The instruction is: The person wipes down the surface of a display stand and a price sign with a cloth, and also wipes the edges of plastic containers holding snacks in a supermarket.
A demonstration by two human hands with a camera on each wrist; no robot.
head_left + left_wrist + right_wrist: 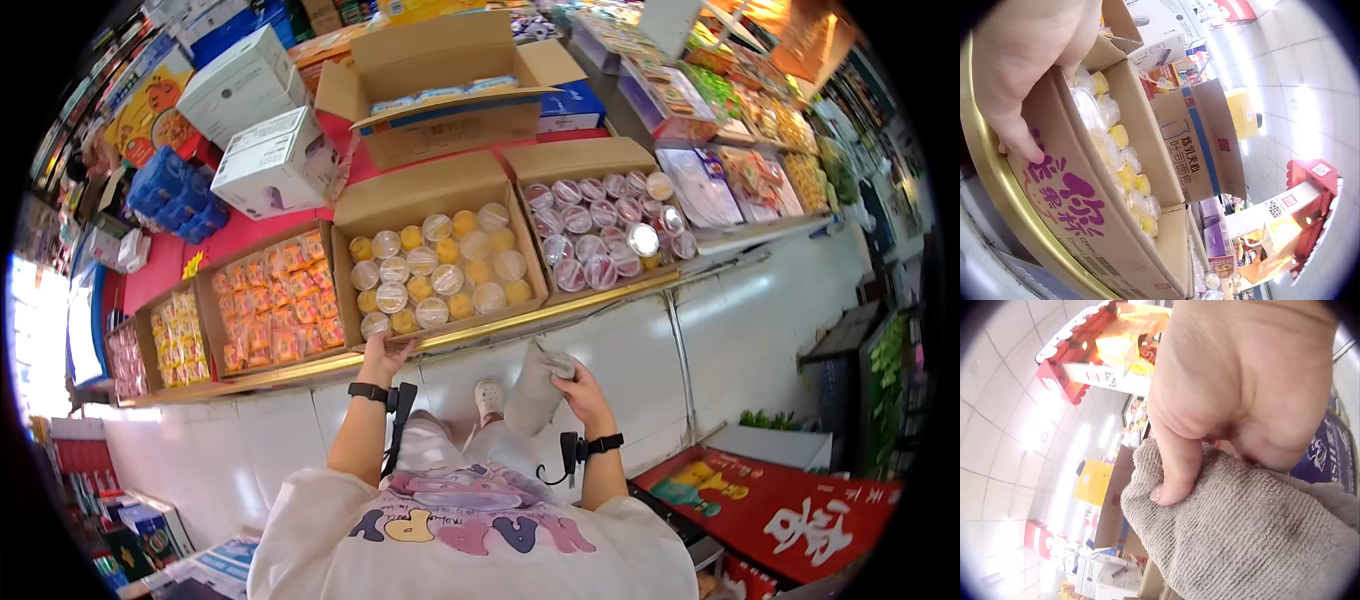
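Observation:
In the head view the left hand (384,361) is at the front wall of a cardboard box (462,330) of cups with yellow and clear lids. The left wrist view shows that hand (1035,69) gripping the box wall (1079,181), thumb on the printed outer face and fingers over the top edge, partly hidden. The right hand (588,398) holds a grey cloth (538,392) that hangs over the floor, right of the left hand. Seen from the right wrist, the hand (1241,387) pinches the ribbed cloth (1235,525), its fingertips mostly hidden.
A box of red-lidded cups (600,225) stands to the right and a box of orange packets (275,300) to the left. Behind is an open carton (440,130). A gold edge (560,312) runs along the display front. A red printed panel (780,510) is at lower right.

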